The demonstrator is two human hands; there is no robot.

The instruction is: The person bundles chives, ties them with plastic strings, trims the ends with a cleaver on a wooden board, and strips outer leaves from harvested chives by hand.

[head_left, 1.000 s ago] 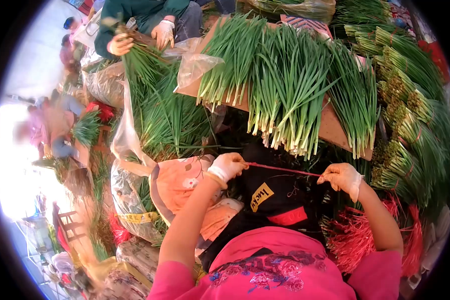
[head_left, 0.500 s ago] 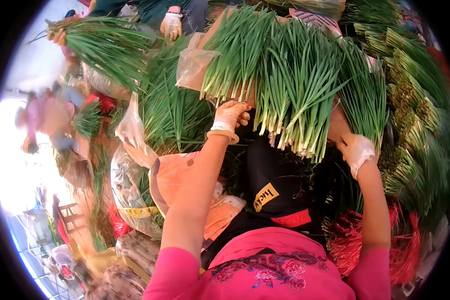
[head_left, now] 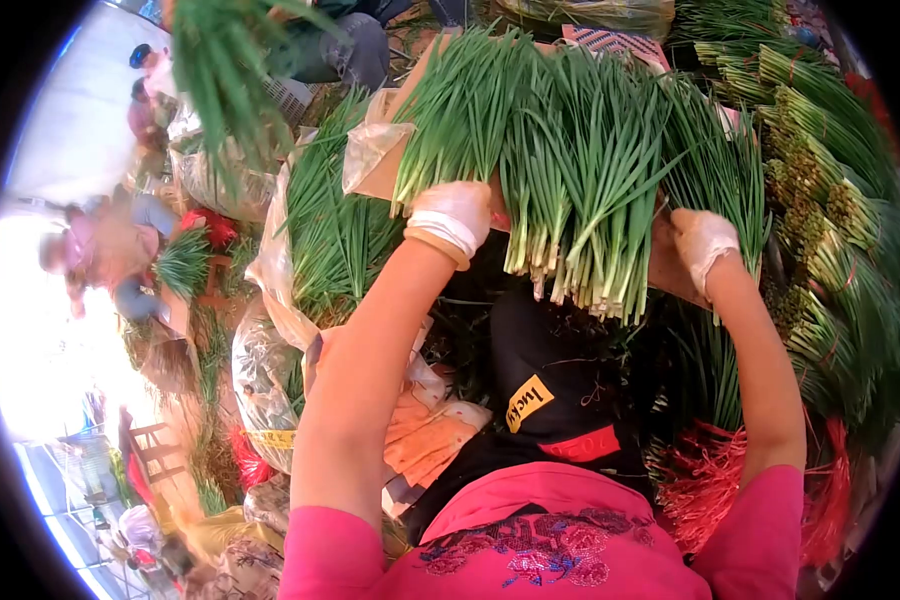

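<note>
My left hand, in a pale glove, is closed at the stem ends of the left bunch of green stalks. A bit of red tie shows beside its fingers. The middle bunch lies between my hands on a brown board. My right hand, also gloved, has its fingers curled at the board, between the middle bunch and the right bunch. What its fingertips hold is hidden.
Tied bunches are stacked at the right. Red ties hang below them. Loose stalks lie in plastic at the left. Another person sits at the top, with a blurred bunch raised nearby.
The red tie, stretched between my hands over my lap earlier, is now mostly out of sight. Both hands have moved up to the board, either side of the middle bunch. The other person's bunch has swung.
</note>
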